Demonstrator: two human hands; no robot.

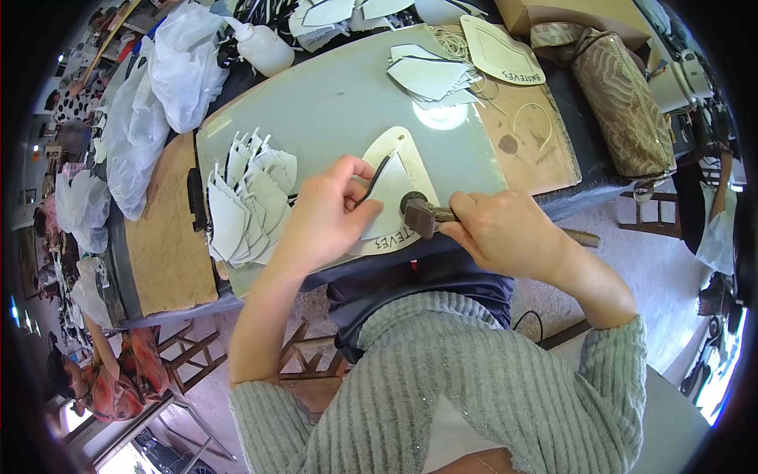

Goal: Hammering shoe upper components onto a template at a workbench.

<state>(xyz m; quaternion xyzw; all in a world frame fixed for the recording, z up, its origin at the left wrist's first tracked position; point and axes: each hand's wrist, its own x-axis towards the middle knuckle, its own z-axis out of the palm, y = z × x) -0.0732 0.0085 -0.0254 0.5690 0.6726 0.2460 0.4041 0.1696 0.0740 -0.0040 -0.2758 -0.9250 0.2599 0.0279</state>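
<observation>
A cream template [422, 180] with a rounded triangular outline lies near the table's front edge, dark lettering along its lower side. On it rests a white cut piece [391, 188], with a narrow black strip [377, 178] along its left edge. My left hand [325, 212] is curled at that edge, the strip pinched between thumb and fingers. In my right hand [504, 233] is a hammer [420, 215], gripped by its handle. Its head is over the right side of the template, and whether it touches cannot be told.
Left of the template lies a pile of white cut pieces [251, 201]. Farther back are another stack [433, 75], a second template [501, 49] and loose cord [533, 118]. A white bottle [264, 49], plastic bags [185, 63] and a patterned pouch [624, 103] line the table's edges.
</observation>
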